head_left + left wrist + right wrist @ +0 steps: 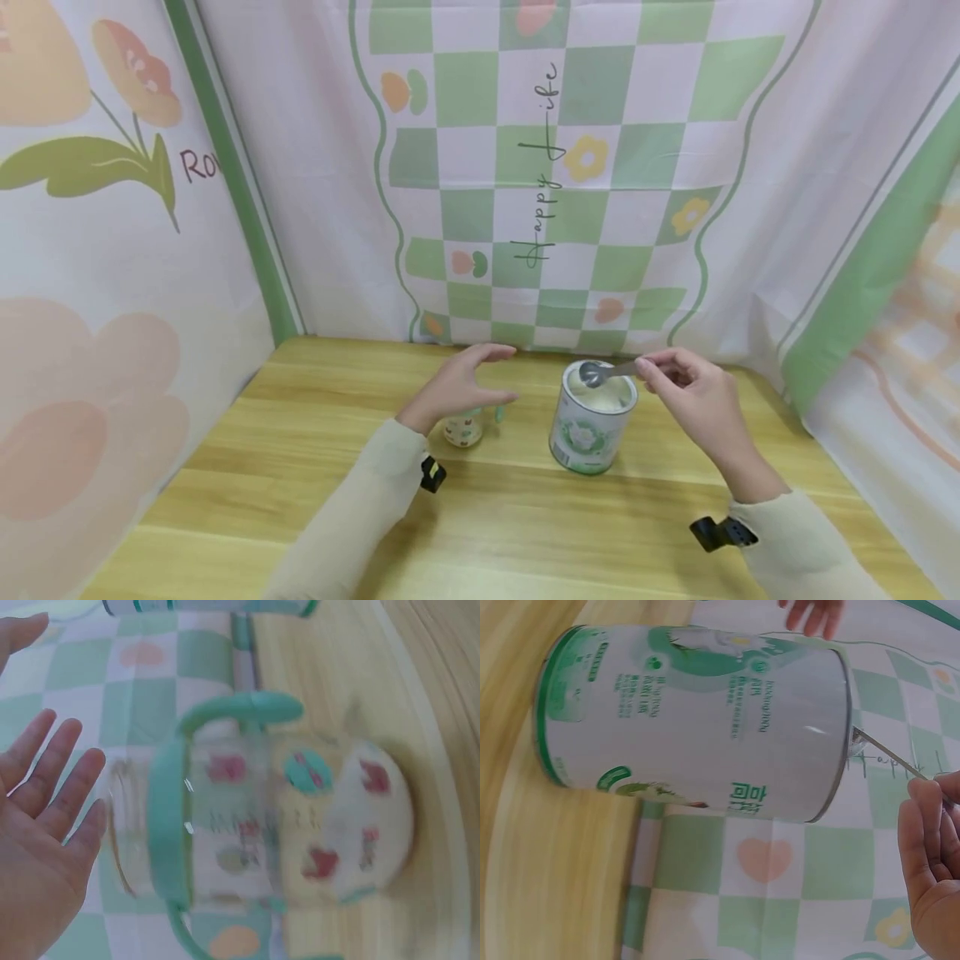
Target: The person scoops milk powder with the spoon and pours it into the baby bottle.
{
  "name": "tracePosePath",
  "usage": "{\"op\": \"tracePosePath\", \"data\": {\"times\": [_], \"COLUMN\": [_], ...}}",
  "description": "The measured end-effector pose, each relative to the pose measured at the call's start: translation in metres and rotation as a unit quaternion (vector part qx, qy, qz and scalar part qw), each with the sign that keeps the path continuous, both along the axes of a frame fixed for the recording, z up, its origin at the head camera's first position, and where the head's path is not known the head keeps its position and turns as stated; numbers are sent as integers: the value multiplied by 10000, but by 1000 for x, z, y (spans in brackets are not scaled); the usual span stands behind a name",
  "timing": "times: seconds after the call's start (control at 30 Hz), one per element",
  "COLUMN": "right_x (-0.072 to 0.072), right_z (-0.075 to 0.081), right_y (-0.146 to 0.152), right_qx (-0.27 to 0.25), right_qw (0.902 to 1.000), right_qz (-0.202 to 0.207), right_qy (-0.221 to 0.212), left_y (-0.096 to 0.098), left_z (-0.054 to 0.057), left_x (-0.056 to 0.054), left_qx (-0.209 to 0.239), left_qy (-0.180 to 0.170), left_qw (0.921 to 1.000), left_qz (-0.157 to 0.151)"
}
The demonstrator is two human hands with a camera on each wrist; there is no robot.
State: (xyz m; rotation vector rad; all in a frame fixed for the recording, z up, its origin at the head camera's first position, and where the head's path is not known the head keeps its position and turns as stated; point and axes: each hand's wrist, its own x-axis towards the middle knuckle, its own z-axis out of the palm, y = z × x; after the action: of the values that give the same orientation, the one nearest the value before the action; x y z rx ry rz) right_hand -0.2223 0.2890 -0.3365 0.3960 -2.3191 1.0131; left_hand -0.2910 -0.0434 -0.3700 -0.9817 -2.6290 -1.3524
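Observation:
My right hand [693, 400] pinches the handle of a metal spoon [595, 375] between thumb and fingers. The bowl of the spoon is over the open top of a white and green can [588, 437], which holds pale powder. In the right wrist view the spoon's tip shows just at the can's rim. My left hand [467, 385] is held with fingers and thumb spread apart, gripping nothing. It hovers by the mouth of a clear baby bottle [232, 817] with green handles and printed pictures. The bottle has no lid on and stands upright, partly hidden by this hand in the head view.
Bottle and can stand some way apart on a wooden table [495, 533]. Behind the table's back edge hangs a green and white checked curtain [525, 167]. Another printed curtain [90, 275] hangs along the left, and one more [862, 308] on the right.

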Motion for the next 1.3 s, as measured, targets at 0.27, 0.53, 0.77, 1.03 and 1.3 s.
{"op": "tracePosePath", "data": {"times": [0.27, 0.53, 0.77, 1.03, 1.3], "right_x": [-2, -5, -8, -11, -14], "right_z": [-9, -15, -17, -19, -17], "right_y": [1, 1, -1, -8, -16], "right_qx": [413, 824, 1311, 1679, 2029], "right_qw": [9987, 9950, 9876, 9830, 9745], "right_qz": [-60, -83, -17, 43, 134], "right_qy": [287, 549, 863, 740, 944], "left_y": [27, 53, 73, 94, 111], "left_z": [4, -3, -13, -31, -37], "left_x": [4, 9, 11, 11, 12], "left_qx": [-25, 64, 378, 960, 1258], "left_qy": [199, 363, 104, -508, -969], "left_qw": [9997, 9989, 9987, 9938, 9873], "left_qz": [-149, -274, -340, -253, -81]}}
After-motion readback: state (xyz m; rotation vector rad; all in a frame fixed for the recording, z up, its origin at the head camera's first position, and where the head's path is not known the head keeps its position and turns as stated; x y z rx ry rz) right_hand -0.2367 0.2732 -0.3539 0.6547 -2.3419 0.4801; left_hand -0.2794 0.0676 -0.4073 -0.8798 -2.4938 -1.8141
